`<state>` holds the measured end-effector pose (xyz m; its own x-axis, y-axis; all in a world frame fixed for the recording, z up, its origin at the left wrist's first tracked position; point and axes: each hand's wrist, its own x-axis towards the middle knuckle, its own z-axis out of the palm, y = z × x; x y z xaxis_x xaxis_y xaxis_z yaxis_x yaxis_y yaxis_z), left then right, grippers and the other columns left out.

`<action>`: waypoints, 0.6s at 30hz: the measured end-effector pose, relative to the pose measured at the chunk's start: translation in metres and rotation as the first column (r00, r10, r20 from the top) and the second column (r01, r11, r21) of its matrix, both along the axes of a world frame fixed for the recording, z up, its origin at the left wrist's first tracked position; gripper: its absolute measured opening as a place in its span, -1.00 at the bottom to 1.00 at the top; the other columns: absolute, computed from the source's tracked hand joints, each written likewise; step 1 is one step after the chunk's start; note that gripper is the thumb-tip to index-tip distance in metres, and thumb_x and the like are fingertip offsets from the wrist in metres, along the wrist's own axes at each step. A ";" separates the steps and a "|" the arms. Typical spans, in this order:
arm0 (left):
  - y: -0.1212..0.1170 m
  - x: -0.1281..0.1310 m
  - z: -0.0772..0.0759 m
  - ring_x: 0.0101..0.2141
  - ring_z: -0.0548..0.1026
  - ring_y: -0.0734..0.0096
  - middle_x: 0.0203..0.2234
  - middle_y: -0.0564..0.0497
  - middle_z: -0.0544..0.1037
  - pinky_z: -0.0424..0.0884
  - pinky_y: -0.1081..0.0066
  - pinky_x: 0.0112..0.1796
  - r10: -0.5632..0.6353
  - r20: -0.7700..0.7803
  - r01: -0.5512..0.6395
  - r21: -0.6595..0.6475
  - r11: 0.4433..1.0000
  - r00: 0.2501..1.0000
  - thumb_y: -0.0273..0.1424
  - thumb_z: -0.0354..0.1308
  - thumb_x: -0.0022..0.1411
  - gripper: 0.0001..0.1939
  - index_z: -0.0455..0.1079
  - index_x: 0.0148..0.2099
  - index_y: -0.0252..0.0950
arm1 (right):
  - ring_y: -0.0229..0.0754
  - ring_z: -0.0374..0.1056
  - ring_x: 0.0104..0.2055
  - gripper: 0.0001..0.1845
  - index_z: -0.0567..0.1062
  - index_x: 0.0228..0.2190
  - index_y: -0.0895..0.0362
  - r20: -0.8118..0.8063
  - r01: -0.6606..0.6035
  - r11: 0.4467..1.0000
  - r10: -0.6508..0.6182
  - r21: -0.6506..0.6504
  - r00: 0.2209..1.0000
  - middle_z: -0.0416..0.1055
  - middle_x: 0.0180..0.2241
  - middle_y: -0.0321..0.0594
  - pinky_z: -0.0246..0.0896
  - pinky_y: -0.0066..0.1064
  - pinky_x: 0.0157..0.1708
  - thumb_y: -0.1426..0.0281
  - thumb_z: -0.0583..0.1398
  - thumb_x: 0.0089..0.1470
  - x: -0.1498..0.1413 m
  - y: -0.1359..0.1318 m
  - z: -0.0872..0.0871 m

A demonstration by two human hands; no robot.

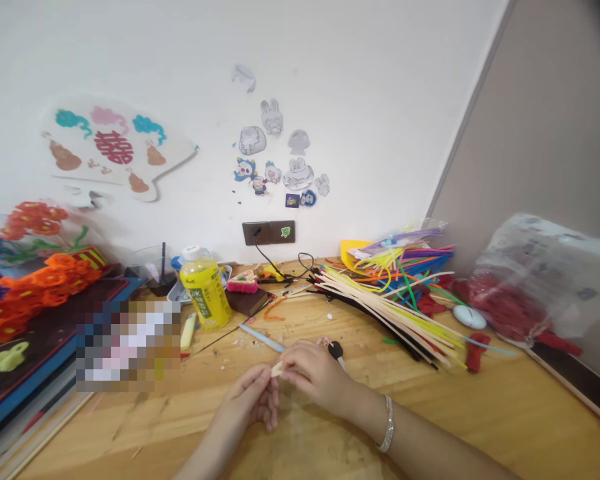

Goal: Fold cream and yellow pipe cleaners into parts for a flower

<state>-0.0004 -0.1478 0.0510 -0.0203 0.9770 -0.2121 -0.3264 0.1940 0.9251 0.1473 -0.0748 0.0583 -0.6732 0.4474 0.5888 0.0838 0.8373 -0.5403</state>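
Note:
Both my hands meet low in the middle of the wooden table (480,413). My left hand (253,403) and my right hand (313,373) pinch the two ends of a small cream-coloured piece (277,369), fingers closed on it. My right wrist wears a silver bracelet (389,423). Just behind my right hand lies a black-handled tool (337,351), and a pale blue stick (263,338) lies beyond the hands.
A yellow drink bottle (205,291) stands left of centre. Several cream, yellow and coloured pipe cleaners (400,310) fan out at the right. Orange flowers (35,283) rest on a dark board at left. A plastic bag of red items (525,287) sits far right.

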 end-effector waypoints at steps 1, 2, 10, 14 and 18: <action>0.000 0.000 0.000 -0.79 0.35 0.55 -0.77 0.15 0.42 0.27 0.54 -0.73 -0.005 -0.006 0.005 -0.002 1.000 1.000 -0.03 0.25 -0.14 -0.57 0.31 -0.54 -0.32 | -0.22 0.30 -0.24 -0.89 0.39 -0.40 0.14 0.004 -0.006 1.000 0.006 -0.006 1.000 0.43 -0.35 -0.20 0.16 -0.39 -0.20 0.40 0.09 0.12 0.000 0.000 0.000; -0.001 0.000 -0.001 -0.79 0.35 0.55 -0.77 0.15 0.42 0.27 0.54 -0.73 -0.011 -0.013 0.011 -0.002 1.000 1.000 -0.03 0.26 -0.14 -0.57 0.31 -0.54 -0.32 | -0.22 0.30 -0.24 -0.89 0.39 -0.41 0.13 0.007 -0.011 1.000 0.011 -0.011 1.000 0.44 -0.35 -0.20 0.16 -0.39 -0.20 0.40 0.09 0.12 0.000 0.000 0.001; -0.002 0.000 -0.004 -0.77 0.34 0.56 -0.76 0.15 0.40 0.25 0.55 -0.71 -0.025 -0.115 0.029 0.029 0.999 0.993 -0.02 0.18 -0.05 -0.57 0.27 -0.53 -0.31 | -0.22 0.30 -0.30 -0.88 0.40 -0.44 0.14 0.012 0.030 0.998 -0.030 -0.055 0.999 0.42 -0.41 -0.23 0.15 -0.41 -0.27 0.39 0.11 0.10 -0.002 -0.001 0.001; -0.004 0.000 0.000 -0.74 0.35 0.51 -0.72 0.14 0.40 0.25 0.51 -0.67 -0.015 -0.194 0.029 0.072 0.997 0.981 0.00 0.07 0.04 -0.58 0.27 -0.49 -0.29 | -0.23 0.31 -0.34 -0.92 0.41 -0.48 0.14 0.005 0.079 0.991 -0.079 -0.107 0.997 0.41 -0.45 -0.26 0.13 -0.43 -0.31 0.46 0.15 0.04 -0.002 -0.002 0.004; -0.010 0.000 0.009 -0.64 0.34 0.49 -0.69 0.15 0.37 0.24 0.49 -0.56 0.049 -0.395 0.019 0.166 0.986 0.917 -0.13 0.00 0.17 -0.67 0.28 -0.47 -0.26 | -0.24 0.31 -0.36 -0.94 0.43 -0.50 0.13 0.008 0.129 0.975 -0.130 -0.181 0.991 0.42 -0.46 -0.29 0.12 -0.45 -0.31 0.48 0.18 0.00 -0.002 -0.002 0.007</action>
<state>-0.0004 -0.1577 0.0604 -0.0842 0.9962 -0.0211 0.0719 0.0272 0.9970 0.1457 -0.0765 0.0651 -0.6005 0.6301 0.4923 0.1829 0.7076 -0.6825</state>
